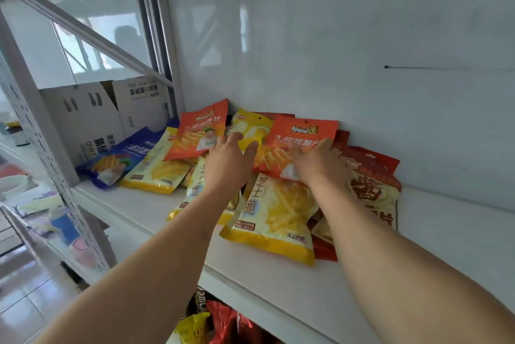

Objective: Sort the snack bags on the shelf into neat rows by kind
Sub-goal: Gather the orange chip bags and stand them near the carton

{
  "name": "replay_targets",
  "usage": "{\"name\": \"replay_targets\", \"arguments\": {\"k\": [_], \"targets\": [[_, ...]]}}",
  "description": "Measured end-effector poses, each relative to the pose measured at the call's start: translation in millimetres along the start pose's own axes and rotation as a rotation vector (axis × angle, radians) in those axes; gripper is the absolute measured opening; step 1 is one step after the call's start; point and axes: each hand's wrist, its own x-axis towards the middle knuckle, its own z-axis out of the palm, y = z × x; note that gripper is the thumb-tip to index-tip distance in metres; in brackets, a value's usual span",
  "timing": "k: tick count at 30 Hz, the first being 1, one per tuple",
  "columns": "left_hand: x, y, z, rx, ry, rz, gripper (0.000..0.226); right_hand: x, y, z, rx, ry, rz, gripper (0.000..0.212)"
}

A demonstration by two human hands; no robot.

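Reaching into the heap, we laid our right hand (315, 162) flat, fingers straight, on the nearer orange bag (295, 137); our left hand (228, 159) hovered released beside its twin (195, 132).

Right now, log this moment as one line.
stage: sorting begun | left hand: open, over pile | right hand: open, on orange bag | bags: mixed heap | shelf

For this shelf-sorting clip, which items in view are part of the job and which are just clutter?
Part of the job:
blue bag
orange bags
yellow bags
red bags
shelf
left hand and right hand, both reaching onto the pile

Just lying about:
cardboard boxes
snack bags on the lower shelf
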Motion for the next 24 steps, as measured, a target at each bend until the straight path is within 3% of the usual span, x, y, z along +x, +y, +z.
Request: {"name": "replay_targets", "arguments": {"k": [4, 10, 13, 17, 24], "targets": [[35, -12, 8, -0.005, -0.023, -0.061, 0.067, 10, -16, 14, -0.082, 0.065, -0.081, 0.108], [84, -34, 16, 0.010, -0.021, -0.079, 0.066, 25, -44, 33, -0.107, 0.145, -0.133, 0.112], [108, -54, 10, 0.037, -0.060, -0.079, 0.077, 26, -59, 40, -0.074, 0.132, -0.067, 0.109], [133, -87, -10, 0.043, -0.082, -0.119, 0.062, 24, -82, 53, -0.008, 0.140, 0.054, 0.102], [151, -143, -36, 0.152, -0.401, -0.007, 0.050, 8, -114, 78, 0.383, 0.197, 0.266, 0.070]]}}
